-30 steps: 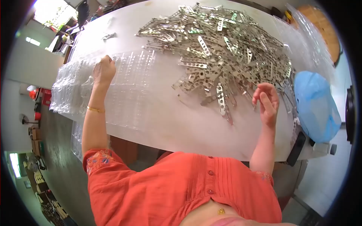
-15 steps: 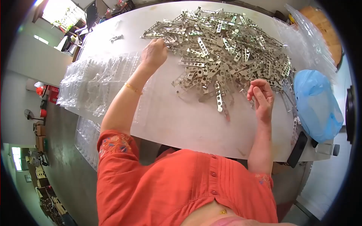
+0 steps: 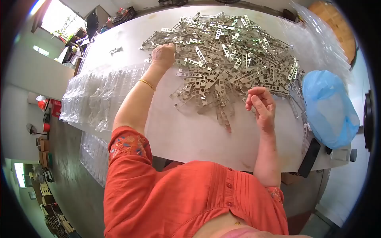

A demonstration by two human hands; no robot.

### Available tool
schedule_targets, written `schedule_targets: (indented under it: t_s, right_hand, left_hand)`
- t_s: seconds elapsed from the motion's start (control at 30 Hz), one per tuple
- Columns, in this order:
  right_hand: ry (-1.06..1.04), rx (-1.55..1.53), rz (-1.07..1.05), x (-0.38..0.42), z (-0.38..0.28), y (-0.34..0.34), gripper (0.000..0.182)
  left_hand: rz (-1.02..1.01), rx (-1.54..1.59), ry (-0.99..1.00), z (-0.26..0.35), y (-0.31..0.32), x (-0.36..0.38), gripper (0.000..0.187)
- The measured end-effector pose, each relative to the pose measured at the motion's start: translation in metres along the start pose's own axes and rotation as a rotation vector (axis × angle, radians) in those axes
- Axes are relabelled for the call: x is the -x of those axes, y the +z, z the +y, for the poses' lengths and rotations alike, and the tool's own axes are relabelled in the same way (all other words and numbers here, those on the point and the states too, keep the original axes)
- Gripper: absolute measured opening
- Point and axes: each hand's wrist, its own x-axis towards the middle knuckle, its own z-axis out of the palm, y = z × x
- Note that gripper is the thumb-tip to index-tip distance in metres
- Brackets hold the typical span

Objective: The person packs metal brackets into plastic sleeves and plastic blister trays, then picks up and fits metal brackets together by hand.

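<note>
A large heap of flat metal strips [image 3: 234, 59] with round holes punched in them spreads over the white table. At the heap's left edge is my left hand [image 3: 163, 56], its back towards me and its fingers closed. Whatever those fingers grip is hidden behind the hand. My right hand [image 3: 262, 110] is raised by the heap's lower right edge, palm turned inward. Its fingers are loosely curled with the thumb apart, and I see nothing between them. Clear plastic trays [image 3: 99, 95] lie stacked to the left of my left forearm.
A blue plastic bag [image 3: 329, 109] stands at the table's right side, with a black phone [image 3: 309, 158] at the edge below it. Clear plastic sheeting [image 3: 317, 39] lies at the back right. A small metal piece [image 3: 116, 50] rests alone at the back left.
The whole view has shifted slightly. My left hand has moved a little to the right against the heap's edge. My right hand keeps about the same place and pose.
</note>
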Motion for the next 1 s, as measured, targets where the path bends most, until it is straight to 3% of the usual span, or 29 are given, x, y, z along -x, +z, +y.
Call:
schedule_targets:
  t_s: [0.1, 0.23, 0.33, 0.4, 0.43, 0.5, 0.53, 0.7, 0.9, 1.0]
  right_hand:
    - [-0.015, 0.002, -0.006, 0.001, -0.002, 0.001, 0.014]
    - [-0.043, -0.013, -0.018, 0.001, -0.002, 0.0, 0.015]
    - [-0.051, 0.054, -0.012, 0.002, -0.002, 0.004, 0.017]
    - [-0.05, 0.054, -0.015, 0.002, 0.0, 0.004, 0.018]
    - [-0.05, 0.05, -0.023, 0.002, 0.001, 0.003, 0.019]
    - [-0.06, 0.057, -0.011, 0.0, 0.0, 0.009, 0.022]
    - [-0.08, 0.054, -0.025, -0.001, 0.0, 0.011, 0.024]
    - [-0.017, 0.034, -0.057, 0.001, 0.005, 0.014, 0.031]
    - [-0.031, 0.126, -0.079, 0.005, 0.015, 0.03, 0.024]
    - [-0.077, 0.249, 0.035, 0.006, 0.012, 0.047, 0.02]
  left_hand:
    - [0.104, -0.013, 0.024, 0.009, -0.019, 0.002, 0.011]
    - [0.167, 0.143, -0.059, 0.021, -0.05, 0.01, 0.018]
    - [0.335, 0.382, -0.034, 0.039, -0.084, 0.031, 0.019]
    - [0.133, 1.251, -0.218, 0.053, -0.098, 0.045, 0.022]
    - [0.116, 1.263, -0.211, 0.059, -0.099, 0.054, 0.022]
    - [-0.223, 2.071, -0.221, 0.072, -0.094, 0.077, 0.025]
    - [-0.282, 2.181, -0.232, 0.08, -0.086, 0.088, 0.025]
    - [-0.382, 2.305, -0.287, 0.118, -0.061, 0.126, 0.025]
    - [-0.456, 2.336, -0.335, 0.128, -0.045, 0.142, 0.024]
    - [-0.43, 2.409, -0.348, 0.128, -0.042, 0.146, 0.031]
